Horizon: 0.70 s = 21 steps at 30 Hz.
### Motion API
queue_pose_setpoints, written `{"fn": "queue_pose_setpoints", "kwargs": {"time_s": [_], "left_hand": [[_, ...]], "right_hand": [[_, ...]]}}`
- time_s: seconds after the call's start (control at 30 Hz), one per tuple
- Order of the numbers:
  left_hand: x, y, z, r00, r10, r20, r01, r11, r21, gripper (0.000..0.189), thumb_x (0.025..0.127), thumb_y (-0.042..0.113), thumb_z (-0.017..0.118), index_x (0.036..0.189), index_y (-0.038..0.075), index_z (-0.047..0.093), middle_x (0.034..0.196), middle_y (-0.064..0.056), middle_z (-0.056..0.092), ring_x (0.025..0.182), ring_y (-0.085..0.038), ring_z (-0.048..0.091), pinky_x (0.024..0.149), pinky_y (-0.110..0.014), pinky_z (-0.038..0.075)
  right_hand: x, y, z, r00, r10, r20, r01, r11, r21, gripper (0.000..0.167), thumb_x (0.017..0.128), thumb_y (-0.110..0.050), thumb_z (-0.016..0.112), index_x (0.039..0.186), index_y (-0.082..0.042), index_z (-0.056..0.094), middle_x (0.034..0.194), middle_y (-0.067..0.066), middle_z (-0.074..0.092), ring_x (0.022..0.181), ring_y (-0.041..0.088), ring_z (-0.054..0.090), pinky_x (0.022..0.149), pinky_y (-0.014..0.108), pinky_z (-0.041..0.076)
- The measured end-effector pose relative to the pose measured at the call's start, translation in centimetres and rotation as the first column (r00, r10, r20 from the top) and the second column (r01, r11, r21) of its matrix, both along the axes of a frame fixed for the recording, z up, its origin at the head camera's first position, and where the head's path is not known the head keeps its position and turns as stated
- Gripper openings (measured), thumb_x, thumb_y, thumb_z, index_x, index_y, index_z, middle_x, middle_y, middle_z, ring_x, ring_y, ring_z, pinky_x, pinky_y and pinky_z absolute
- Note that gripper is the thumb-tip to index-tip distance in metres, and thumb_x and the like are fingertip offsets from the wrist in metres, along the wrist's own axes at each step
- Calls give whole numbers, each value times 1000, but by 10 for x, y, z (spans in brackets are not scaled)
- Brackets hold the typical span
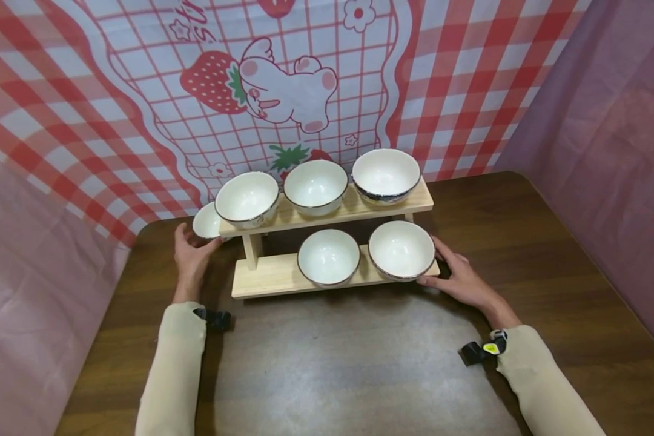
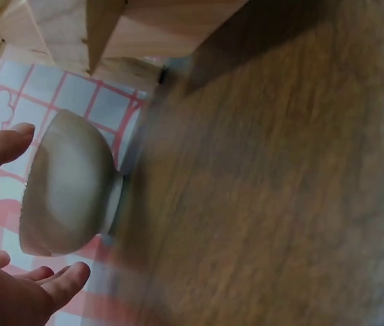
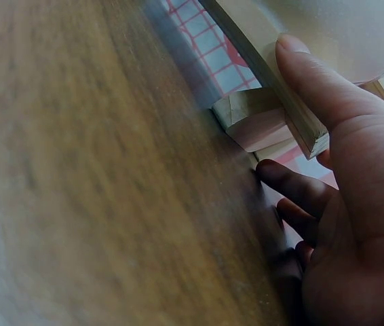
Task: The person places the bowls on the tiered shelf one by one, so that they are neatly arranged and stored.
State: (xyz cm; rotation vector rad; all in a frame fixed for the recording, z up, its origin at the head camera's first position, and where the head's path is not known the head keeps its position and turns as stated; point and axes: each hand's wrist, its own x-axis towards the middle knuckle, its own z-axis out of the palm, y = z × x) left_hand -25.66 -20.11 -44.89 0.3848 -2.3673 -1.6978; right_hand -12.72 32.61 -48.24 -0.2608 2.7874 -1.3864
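My left hand [image 1: 191, 259] is beside a white bowl [image 1: 206, 221] on the table at the rack's left end. In the left wrist view, thumb and fingers are spread around this bowl [image 2: 66, 187], with gaps between. At the right end of the lower shelf, my right hand [image 1: 463, 281] holds a dark-rimmed white bowl [image 1: 401, 249], its thumb at the front and a finger along the right side. The right wrist view shows the thumb against that bowl [image 3: 341, 41] and other fingers below the shelf edge; the index finger is mostly hidden.
A two-tier wooden rack [image 1: 272, 275] stands on the brown table [image 1: 327, 363]. Its upper tier carries a left bowl [image 1: 247, 198], a middle bowl [image 1: 316, 186] and a right bowl [image 1: 386, 174]. Another bowl [image 1: 329, 257] sits on the lower tier. Behind hangs a checked cloth [image 1: 458, 91].
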Motion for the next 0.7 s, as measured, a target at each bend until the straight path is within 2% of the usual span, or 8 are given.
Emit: {"fn": "queue_pose_setpoints", "kwargs": {"time_s": [0.23, 0.37, 0.53, 0.7], "left_hand": [[-10, -1, -7, 1000, -12, -22, 12, 1000, -1, 93, 81, 5, 76, 157, 6, 21, 154, -23, 41, 138, -34, 44, 115, -45, 38], [-14, 1, -9, 998, -20, -57, 22, 999, 30, 92, 79, 3, 78, 154, 4, 24, 154, -22, 42, 139, -32, 43, 117, -44, 36], [-18, 3, -12, 996, -20, -83, 22, 1000, 20, 91, 76, 7, 82, 152, 6, 31, 154, -16, 42, 139, -27, 40, 121, -41, 30], [-22, 6, -14, 995, -25, -96, 27, 1000, 13, 95, 72, 8, 85, 152, 8, 33, 153, -16, 43, 138, -28, 41, 120, -43, 30]], "right_hand": [[1, 0, 0, 1000, -2, 8, 2, 1000, 6, 95, 86, -28, 80, 161, -26, 22, 155, 22, 44, 141, 43, 36, 110, 72, 26], [1, 1, 0, 1000, -4, 10, 4, 1000, 8, 94, 86, -29, 79, 161, -26, 22, 155, 22, 43, 140, 43, 36, 109, 72, 26], [1, 0, 0, 1000, -11, 22, 11, 1000, 13, 94, 86, -30, 79, 161, -27, 22, 157, 21, 41, 139, 43, 35, 109, 72, 26], [0, 0, 0, 1000, -6, 21, 6, 1000, -4, 96, 85, -29, 80, 160, -26, 22, 157, 20, 42, 142, 41, 35, 111, 71, 25]]}}
